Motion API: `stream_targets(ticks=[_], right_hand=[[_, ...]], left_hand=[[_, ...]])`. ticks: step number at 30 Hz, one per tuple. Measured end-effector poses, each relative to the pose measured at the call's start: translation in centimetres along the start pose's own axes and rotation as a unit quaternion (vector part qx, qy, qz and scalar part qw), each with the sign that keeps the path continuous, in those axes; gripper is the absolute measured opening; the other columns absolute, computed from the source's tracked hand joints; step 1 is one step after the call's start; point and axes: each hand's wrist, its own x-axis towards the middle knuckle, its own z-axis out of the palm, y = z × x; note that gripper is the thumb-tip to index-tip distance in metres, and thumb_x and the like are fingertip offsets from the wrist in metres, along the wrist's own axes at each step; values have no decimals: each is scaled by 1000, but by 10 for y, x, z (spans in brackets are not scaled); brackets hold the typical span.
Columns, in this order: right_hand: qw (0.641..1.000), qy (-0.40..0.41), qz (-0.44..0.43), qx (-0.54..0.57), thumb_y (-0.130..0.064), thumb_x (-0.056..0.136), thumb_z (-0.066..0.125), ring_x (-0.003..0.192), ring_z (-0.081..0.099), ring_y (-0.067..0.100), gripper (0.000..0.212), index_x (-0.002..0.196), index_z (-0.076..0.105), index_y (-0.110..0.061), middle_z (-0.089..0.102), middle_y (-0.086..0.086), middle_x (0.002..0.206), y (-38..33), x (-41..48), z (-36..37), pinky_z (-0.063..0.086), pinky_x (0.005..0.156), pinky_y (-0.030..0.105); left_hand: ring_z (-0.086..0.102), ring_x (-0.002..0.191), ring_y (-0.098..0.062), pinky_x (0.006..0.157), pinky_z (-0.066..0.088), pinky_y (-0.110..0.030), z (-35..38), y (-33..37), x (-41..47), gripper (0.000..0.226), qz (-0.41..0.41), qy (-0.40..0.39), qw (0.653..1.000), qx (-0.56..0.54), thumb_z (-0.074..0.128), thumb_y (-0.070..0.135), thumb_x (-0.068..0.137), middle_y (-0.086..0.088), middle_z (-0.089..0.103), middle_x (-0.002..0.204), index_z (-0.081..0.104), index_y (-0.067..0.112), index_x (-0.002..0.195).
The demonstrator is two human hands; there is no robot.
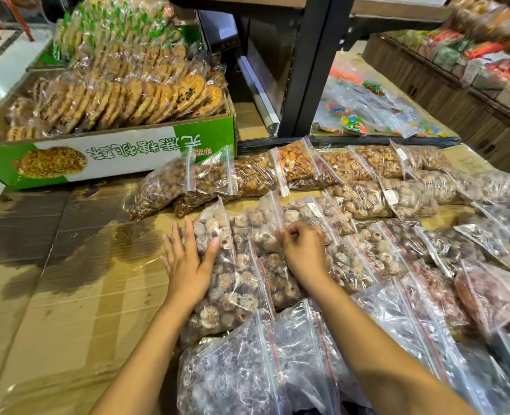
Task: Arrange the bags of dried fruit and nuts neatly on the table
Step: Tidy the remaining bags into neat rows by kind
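Clear zip bags of dried fruit and nuts lie in overlapping rows across the cardboard-covered table (53,295). My left hand (187,262) rests flat, fingers spread, on the left edge of a bag of round brown dried fruit (232,295). My right hand (303,253) is curled, pinching the top edge of the neighbouring bag of the same fruit (265,232). Behind them runs a row of bags of golden-brown nuts (301,166). Bags of darker dried fruit (235,369) lie nearest me, between my forearms.
A green and white carton of wrapped round biscuits (107,157) stands at the back left. A black shelf post (310,70) rises behind the bags. Bags of coloured sweets (352,121) lie beyond it. Wooden shelves of packets (472,70) run along the right.
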Motion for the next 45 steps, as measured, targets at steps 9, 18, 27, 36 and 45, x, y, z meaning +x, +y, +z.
stream_targets(ticks=[9, 18, 27, 36, 45], right_hand=[[1000, -22, 1, -14, -26, 90, 58, 92, 60, 27, 13, 77, 54, -26, 65, -1, 80, 7, -1, -10, 53, 75, 42], [997, 23, -56, 56, -23, 91, 59, 65, 56, -6, 18, 108, 58, -19, 57, -13, 90, 7, -53, -66, 49, 64, 10], [985, 131, -49, -102, -27, 84, 65, 99, 54, 34, 34, 112, 55, -9, 62, 14, 100, 101, -109, -166, 47, 80, 40], [975, 108, 73, -182, -34, 82, 65, 112, 46, 43, 53, 121, 46, -3, 55, 27, 114, 222, -89, -283, 40, 92, 48], [973, 51, 66, -213, -44, 79, 67, 110, 45, 45, 62, 120, 45, -3, 54, 30, 112, 340, -22, -385, 43, 88, 50]], left_hand=[[-40, 133, -20, 108, -16, -46, -5, 2, -9, 95, 52, -70, 996, 31, 4, 91, 65, 7, -42, 147, -26, 43, 141], [-30, 138, -19, 116, -7, -54, -23, 25, -25, 89, 18, -88, 996, 6, -1, 91, 63, 4, -33, 152, -24, 46, 137], [-34, 137, -15, 112, -14, -41, 23, 129, -113, 89, 203, -130, 966, 95, 17, 83, 76, 3, -33, 152, -19, 40, 145], [-39, 129, -14, 110, -19, -36, 127, 230, -160, 94, 237, -219, 922, 214, 24, 76, 76, 3, -35, 145, -19, 31, 147], [-33, 136, -23, 116, -10, -45, 279, 320, -157, 94, 222, -219, 918, 247, 39, 68, 86, -5, -35, 148, -17, 26, 149]])
